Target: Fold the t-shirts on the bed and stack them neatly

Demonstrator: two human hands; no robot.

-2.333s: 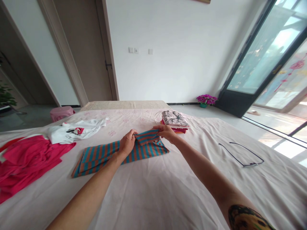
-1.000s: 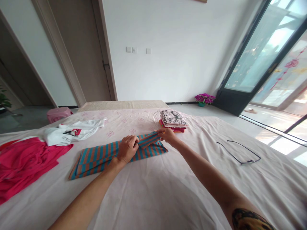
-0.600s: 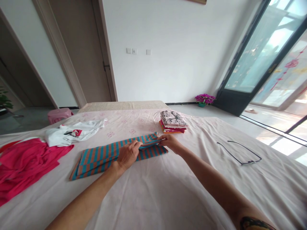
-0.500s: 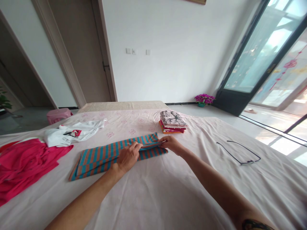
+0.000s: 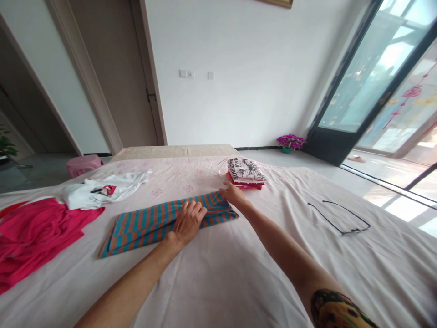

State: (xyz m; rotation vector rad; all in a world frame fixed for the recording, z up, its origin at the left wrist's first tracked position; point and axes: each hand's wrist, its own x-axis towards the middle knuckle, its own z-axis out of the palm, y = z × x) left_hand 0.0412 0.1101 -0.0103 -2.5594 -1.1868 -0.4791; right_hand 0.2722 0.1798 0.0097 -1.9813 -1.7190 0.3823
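Note:
A garment with teal and brown stripes (image 5: 146, 223), folded into a long strip, lies flat across the bed. My left hand (image 5: 190, 219) is on its middle, knuckles raised and fingers curled on the fabric; the fingertips are partly hidden. At the strip's right end, my right hand (image 5: 235, 195) pinches the far top corner, its fingers closed on the cloth. Just beyond that hand is a stack of folded clothes (image 5: 246, 171), with a pale butterfly-print piece on top and red and orange layers below.
A crumpled pink-red garment (image 5: 41, 237) and a white shirt (image 5: 105, 189) lie at the left. Eyeglasses (image 5: 355, 231) rest on the pale bedsheet (image 5: 273, 282) at right. Behind are a pink stool (image 5: 84, 165), a brown door (image 5: 109, 68) and potted purple flowers (image 5: 290, 142).
My right hand has moved up and slightly left to the garment's far corner. My left hand has shifted slightly right on the fabric. The right part of the strip lies flatter.

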